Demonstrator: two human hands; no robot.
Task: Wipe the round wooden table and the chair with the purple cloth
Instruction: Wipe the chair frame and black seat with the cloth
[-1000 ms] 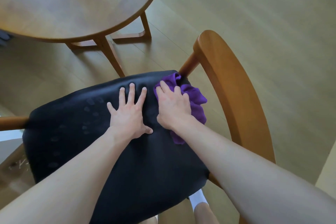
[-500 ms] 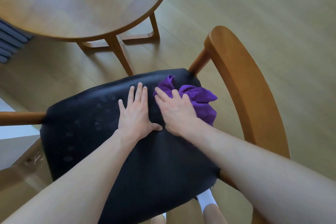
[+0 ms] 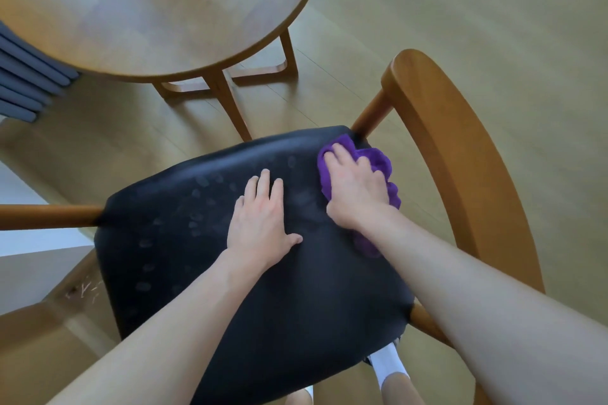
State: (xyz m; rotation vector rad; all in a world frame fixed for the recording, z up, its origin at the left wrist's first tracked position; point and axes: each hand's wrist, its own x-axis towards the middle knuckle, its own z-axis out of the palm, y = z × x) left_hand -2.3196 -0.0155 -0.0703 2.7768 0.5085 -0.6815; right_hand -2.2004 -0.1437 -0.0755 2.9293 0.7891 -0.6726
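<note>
Pale wood floor (image 3: pixel 460 10); round wooden worktop (image 3: pixel 148 10) upper left. Step: chair wiping — right hand (image 3: pixel 357 189) fingers curled, gripping purple cloth (image 3: pixel 378 159) on black padded chair seat (image 3: pixel 263 306), frame centre; left hand (image 3: pixel 260 223) flat, fingers released. Next: sweep leftward over smudges.

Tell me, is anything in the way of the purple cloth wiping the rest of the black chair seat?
Yes: the left hand rests flat on the black chair seat, right beside the purple cloth.
</note>
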